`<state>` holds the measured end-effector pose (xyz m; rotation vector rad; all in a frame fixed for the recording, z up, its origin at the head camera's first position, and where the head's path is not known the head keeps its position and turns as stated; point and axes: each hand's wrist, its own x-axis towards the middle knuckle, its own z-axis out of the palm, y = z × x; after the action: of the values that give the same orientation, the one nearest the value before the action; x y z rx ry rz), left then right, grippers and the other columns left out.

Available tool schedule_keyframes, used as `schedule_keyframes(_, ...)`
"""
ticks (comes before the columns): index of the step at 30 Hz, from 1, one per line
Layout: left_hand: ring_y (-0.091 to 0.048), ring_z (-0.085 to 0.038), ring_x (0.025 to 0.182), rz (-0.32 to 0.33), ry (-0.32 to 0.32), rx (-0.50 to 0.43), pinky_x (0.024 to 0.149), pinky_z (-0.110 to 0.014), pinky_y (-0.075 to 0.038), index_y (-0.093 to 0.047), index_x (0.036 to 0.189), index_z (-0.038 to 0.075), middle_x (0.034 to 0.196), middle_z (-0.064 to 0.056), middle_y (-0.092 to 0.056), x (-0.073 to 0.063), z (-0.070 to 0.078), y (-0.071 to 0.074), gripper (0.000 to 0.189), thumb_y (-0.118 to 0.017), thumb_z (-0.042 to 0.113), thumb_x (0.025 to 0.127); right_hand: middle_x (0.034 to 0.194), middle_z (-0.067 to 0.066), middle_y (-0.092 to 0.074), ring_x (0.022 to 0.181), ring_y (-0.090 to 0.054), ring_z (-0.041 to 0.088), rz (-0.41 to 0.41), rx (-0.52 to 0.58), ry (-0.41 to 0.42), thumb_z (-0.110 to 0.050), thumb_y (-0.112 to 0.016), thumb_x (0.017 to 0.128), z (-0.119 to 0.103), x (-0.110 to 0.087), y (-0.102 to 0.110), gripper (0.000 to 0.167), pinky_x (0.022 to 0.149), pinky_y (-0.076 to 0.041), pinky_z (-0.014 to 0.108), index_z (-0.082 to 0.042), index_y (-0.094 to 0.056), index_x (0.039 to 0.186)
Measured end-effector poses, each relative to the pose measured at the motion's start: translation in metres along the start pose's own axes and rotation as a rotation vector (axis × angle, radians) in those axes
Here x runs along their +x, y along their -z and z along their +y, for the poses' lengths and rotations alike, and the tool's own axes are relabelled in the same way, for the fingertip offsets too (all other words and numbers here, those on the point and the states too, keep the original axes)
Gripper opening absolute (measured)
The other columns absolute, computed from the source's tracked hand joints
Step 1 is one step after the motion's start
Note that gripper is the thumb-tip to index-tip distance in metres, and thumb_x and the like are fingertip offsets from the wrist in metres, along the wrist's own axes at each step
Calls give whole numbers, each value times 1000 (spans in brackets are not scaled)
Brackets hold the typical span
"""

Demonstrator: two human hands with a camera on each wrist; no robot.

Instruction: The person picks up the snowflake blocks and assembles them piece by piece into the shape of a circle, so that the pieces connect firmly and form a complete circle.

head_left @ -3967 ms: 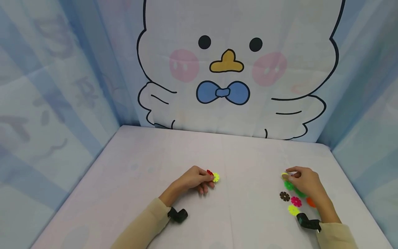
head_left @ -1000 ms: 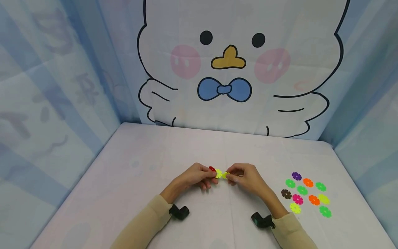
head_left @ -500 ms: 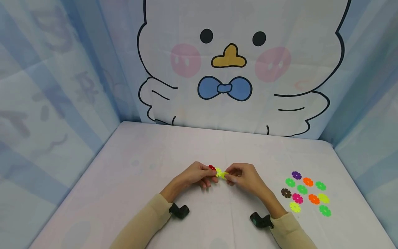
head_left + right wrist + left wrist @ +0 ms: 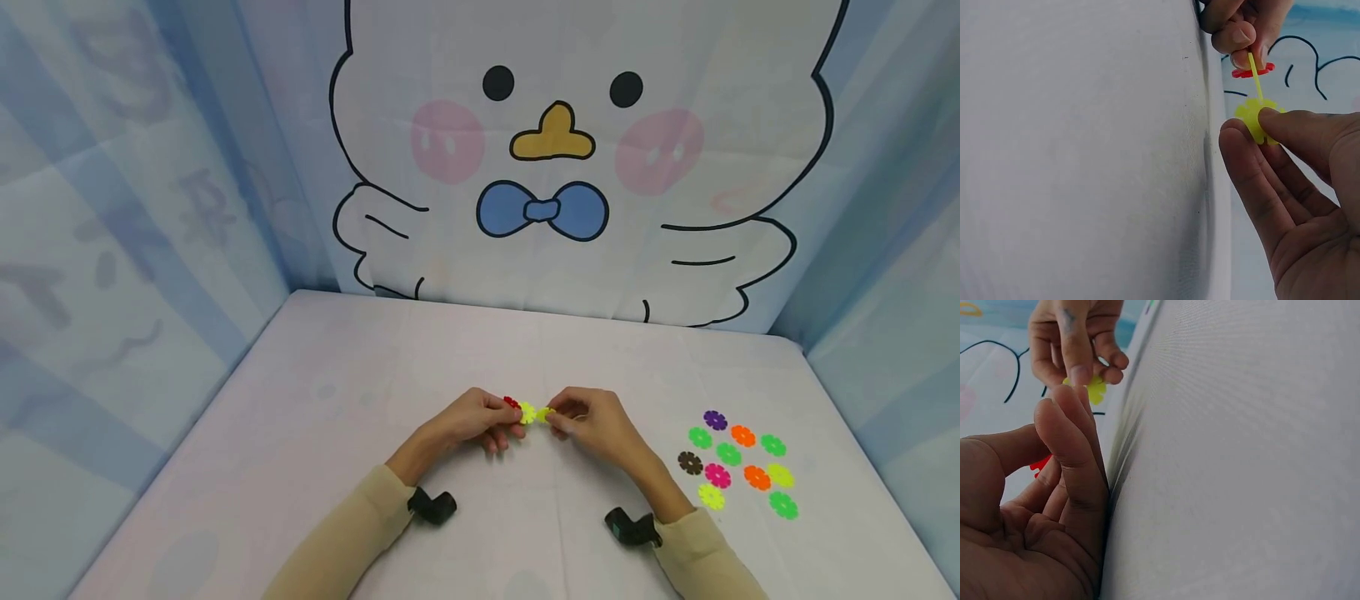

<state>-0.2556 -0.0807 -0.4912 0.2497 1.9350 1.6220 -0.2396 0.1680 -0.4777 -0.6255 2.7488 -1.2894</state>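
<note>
My left hand [image 4: 468,419] pinches a pair of joined notched snowflake discs, a red disc [image 4: 512,402] and a yellow disc [image 4: 528,412]. Facing it, my right hand [image 4: 596,421] holds a second yellow disc [image 4: 1249,117] between thumb and fingers. In the right wrist view the left hand's yellow disc stands edge-on, crossing the red one, and its lower edge meets the rim of the right hand's disc, the two set crosswise. The left wrist view shows little of the red disc behind the left fingers.
Several loose discs lie flat on the right of the white-covered table [image 4: 360,358]: a purple disc [image 4: 716,420], a brown disc [image 4: 691,463], a pink disc [image 4: 717,476], plus green, orange and yellow ones. A curtain with a cartoon figure [image 4: 540,275] hangs behind.
Since four seconds ago my right hand has left the loose discs and brought a yellow disc over to the left hand's pair. In the last second both hands have hardly moved.
</note>
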Motion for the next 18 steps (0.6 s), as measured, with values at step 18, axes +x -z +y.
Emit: schedule_keyframes(18, -63, -6, 58, -24, -21, 38, 53, -18, -54, -77, 107, -4, 79, 2, -75, 1, -1, -1, 25, -68, 19, 104, 90, 5, -80, 80, -76, 13, -22, 10, 74, -6, -79, 94, 0, 0, -2, 6, 73, -61, 21, -8, -80, 100)
